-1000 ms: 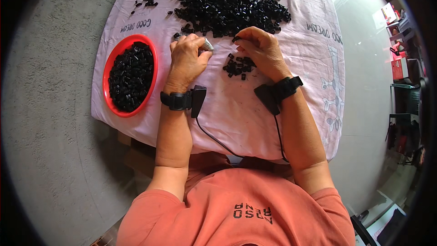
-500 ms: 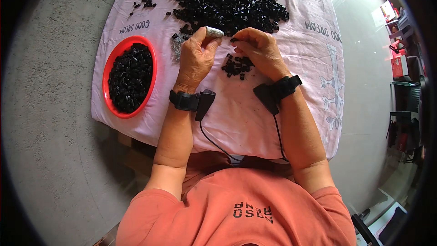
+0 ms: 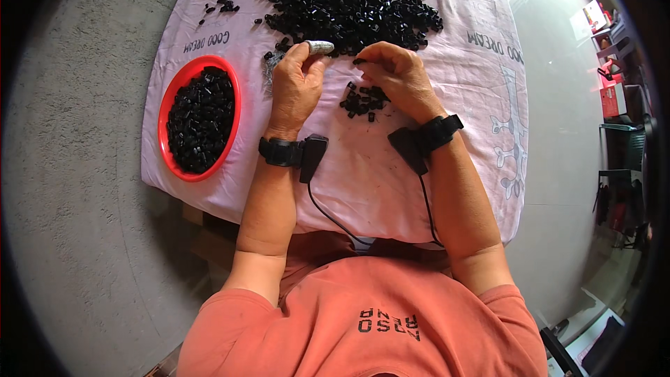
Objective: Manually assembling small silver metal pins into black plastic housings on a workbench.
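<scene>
A: How is the right hand (image 3: 403,82) holding its piece?

B: Thumb and forefinger are pinching one small, black, plastic-looking piece (image 3: 359,61) at the fingertips, presumably to keep its end exposed. It is showing between the hands, near the large, glossy black heap (image 3: 342,3).

A: Left hand (image 3: 296,94)?

B: Thumb and forefinger are nearly meeting; cannot tell whether anything thin is being gripped. A pale grey wrapping (image 3: 319,47) is covering the forefinger, likely for protection.

A: Placement?

B: A small black cluster (image 3: 363,101) is lying just beside the right hand, probably for short reaches. The red, oval-looking plastic basin (image 3: 162,122) is holding similar pieces, likely keeping them apart on the pink-cloth-covered tabletop (image 3: 377,174).

A: Appearance of the held piece?

B: Dark, tiny; fingers are hiding most detail.
</scene>
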The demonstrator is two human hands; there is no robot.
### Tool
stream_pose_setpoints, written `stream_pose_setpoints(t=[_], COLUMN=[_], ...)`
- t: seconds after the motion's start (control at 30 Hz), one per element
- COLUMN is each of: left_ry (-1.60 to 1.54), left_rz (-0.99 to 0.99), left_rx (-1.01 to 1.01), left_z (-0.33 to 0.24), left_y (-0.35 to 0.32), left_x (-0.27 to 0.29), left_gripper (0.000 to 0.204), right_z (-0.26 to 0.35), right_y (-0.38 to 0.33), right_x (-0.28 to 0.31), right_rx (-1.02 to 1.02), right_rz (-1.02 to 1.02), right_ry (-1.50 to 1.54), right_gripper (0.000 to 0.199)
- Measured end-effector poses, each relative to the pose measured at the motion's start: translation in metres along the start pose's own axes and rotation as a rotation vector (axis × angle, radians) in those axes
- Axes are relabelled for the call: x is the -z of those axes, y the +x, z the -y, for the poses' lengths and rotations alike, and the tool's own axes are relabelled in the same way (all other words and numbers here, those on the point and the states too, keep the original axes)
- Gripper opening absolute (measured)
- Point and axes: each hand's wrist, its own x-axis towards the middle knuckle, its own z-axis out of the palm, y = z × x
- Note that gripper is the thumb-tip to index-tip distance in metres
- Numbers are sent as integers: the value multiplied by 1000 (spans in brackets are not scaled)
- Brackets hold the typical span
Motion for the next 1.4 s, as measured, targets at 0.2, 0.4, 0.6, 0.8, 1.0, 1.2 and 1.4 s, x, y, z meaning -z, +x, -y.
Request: stream_pose_setpoints(t=[0.2,0.4,0.6,0.8,1.0,1.2,1.4], left_ry=[31,50,52,-49,-203,-229,-193], left_rz=[41,24,18,95,161,119,38], left_rx=[-2,-17,-16,87,123,135,58], left_z=[-5,-12,-7,-13,-17,-21,-24], left_y=[-1,-1,-1,-2,-3,-5,-6], left_x=[3,4,4,8,6,-2,-4], left_gripper=[15,13,12,16,18,20,19], right_z=[4,8,9,13,3,1,7], right_y=[-4,-4,-7,-5,-2,0,-1], right_x=[-2,2,2,0,2,3,4], right_rx=[56,157,300,201,-3,-72,-149], right_rz=[6,95,166,128,2,24,98], right_ry=[-246,-386,-503,-448,7,278,219], right_gripper=[21,24,18,15,8,10,15])
